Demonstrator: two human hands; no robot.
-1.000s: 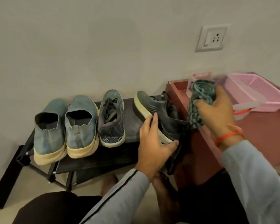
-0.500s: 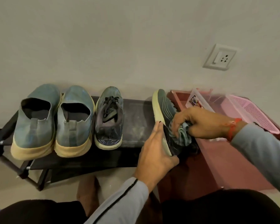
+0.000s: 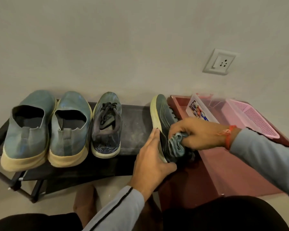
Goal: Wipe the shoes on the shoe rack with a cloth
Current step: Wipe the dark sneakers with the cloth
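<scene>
Shoes are being wiped on the shoe rack (image 3: 135,120): the dark sneaker (image 3: 163,114), tipped on its side at the rack's right end, is steadied by the left hand (image 3: 153,157) curled round its sole so the upper faces the bunched cloth (image 3: 177,144), pinched in the right hand (image 3: 195,132). Its mate (image 3: 107,124) and two blue slip-ons (image 3: 47,129) stand well clear; a maroon cabinet (image 3: 223,164) crowds the right.

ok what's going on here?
A person is wiping a dark sneaker tipped on its side at the right end of the shoe rack. The left hand grips its sole edge, while the right hand presses a bunched cloth against its upper. Three other shoes sit upright on the rack, untouched.
</scene>
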